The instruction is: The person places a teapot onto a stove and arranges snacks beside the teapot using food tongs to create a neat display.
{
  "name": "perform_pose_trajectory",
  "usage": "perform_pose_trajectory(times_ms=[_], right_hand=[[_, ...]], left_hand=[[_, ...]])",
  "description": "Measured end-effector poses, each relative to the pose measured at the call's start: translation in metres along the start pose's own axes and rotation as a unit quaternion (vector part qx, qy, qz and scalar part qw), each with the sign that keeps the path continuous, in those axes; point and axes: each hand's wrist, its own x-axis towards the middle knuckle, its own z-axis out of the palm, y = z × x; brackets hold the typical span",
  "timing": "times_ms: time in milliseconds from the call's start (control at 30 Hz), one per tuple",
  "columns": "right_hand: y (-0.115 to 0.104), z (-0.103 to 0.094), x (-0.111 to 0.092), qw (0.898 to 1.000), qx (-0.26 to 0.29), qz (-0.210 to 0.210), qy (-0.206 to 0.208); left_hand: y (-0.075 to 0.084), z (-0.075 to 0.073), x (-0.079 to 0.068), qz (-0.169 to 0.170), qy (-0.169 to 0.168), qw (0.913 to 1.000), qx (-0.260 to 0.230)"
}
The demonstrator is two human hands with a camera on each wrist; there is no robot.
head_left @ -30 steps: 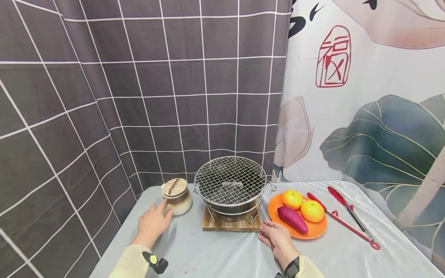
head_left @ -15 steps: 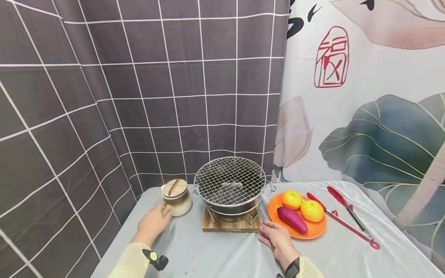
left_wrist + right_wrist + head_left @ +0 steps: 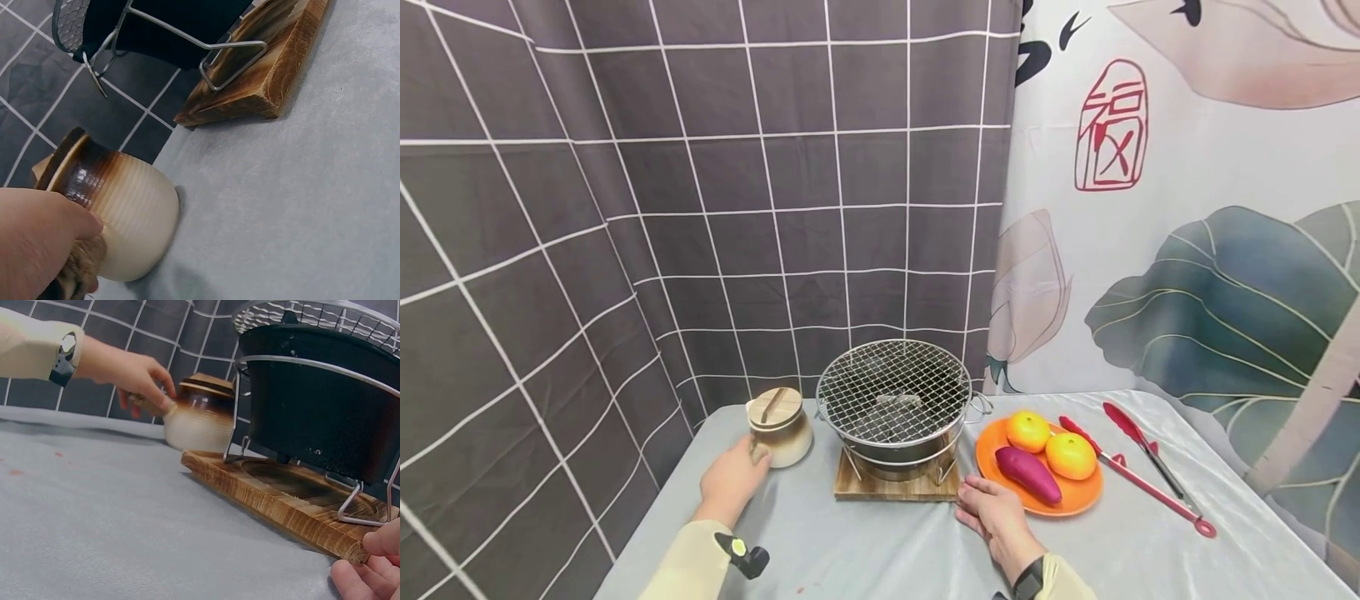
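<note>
On the table's left side stands a squat ceramic pot (image 3: 792, 442), brown at the shoulder and cream below, with a wooden lid (image 3: 781, 406). My left hand (image 3: 732, 482) grips its twine-wrapped side handle (image 3: 145, 404), the thumb close against the pot's wall in the left wrist view. A round tabletop grill (image 3: 895, 454) with a wire mesh (image 3: 887, 392) on top stands on a square wooden board (image 3: 895, 492). My right hand (image 3: 1000, 521) pinches the board's near right corner, thumb on the upper edge and fingers lower down.
Right of the grill, an orange plate (image 3: 1086, 500) holds two mandarins (image 3: 1071, 456) and a purple sweet potato (image 3: 1030, 475). Red-tipped tongs (image 3: 1150, 492) lie spread beside it. A grey tiled-pattern curtain (image 3: 820, 208) and a printed white curtain (image 3: 1195, 167) hang behind the table.
My left hand has closed its fingers round the pot's handle, where before they were spread beside it. The right hand has stayed at the board's corner.
</note>
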Motion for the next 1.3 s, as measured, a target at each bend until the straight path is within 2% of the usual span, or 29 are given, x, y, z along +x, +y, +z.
perform_pose_trajectory(times_ms=[400, 733, 1033, 1300], right_hand=[[0.004, 0.001, 0.003, 1.000, -0.004, 0.000, -0.001], [0.003, 0.000, 0.001, 1.000, -0.004, -0.011, 0.001], [0.005, 0.001, 0.002, 1.000, -0.006, -0.027, 0.003], [0.007, -0.001, 0.004, 1.000, -0.011, -0.013, 0.001]], left_hand=[[-0.004, 0.008, 0.001, 0.017, 0.043, 0.9981, -0.041], [-0.008, 0.018, 0.005, 0.021, 0.093, 0.9888, -0.115], [-0.007, 0.019, 0.006, 0.016, 0.090, 0.9866, -0.136], [-0.008, 0.021, 0.005, 0.022, 0.100, 0.9846, -0.141]])
